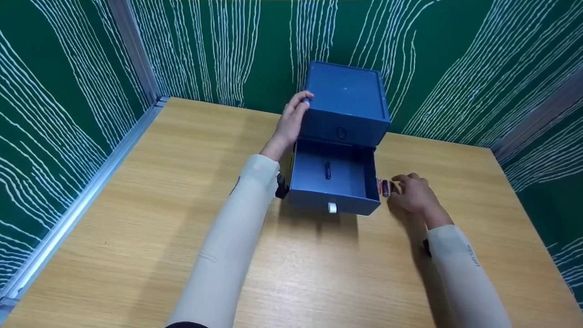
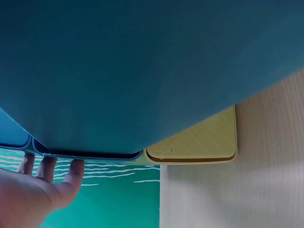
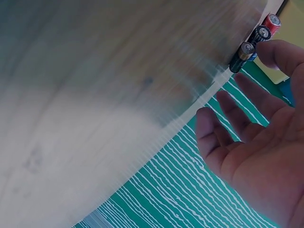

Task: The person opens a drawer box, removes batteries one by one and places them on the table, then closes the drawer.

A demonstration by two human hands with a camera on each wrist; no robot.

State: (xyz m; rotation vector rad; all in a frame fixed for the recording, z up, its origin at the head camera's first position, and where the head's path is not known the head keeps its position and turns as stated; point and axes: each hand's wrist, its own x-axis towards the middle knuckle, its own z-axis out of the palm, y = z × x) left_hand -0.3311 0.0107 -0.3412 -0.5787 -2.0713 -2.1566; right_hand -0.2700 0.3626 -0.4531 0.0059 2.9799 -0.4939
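A blue drawer unit [image 1: 346, 91] stands at the back of the table with a lower drawer [image 1: 334, 205] pulled out. One dark battery [image 1: 328, 170] lies inside that drawer. My left hand [image 1: 291, 119] rests against the unit's upper left side, its fingertips touching the edge in the left wrist view. To the right of the drawer, several small batteries [image 1: 386, 188] sit in a row on the table. My right hand [image 1: 413, 193] is beside them, thumb and forefinger apart near the closest battery [image 3: 242, 57], which is black and gold.
A yellow drawer [image 2: 199, 137] shows low on the unit in the left wrist view. The pulled-out drawer has a white tab [image 1: 332, 208] on its front. Green walls with white wavy lines [image 1: 237, 50] enclose the wooden table [image 1: 182, 182].
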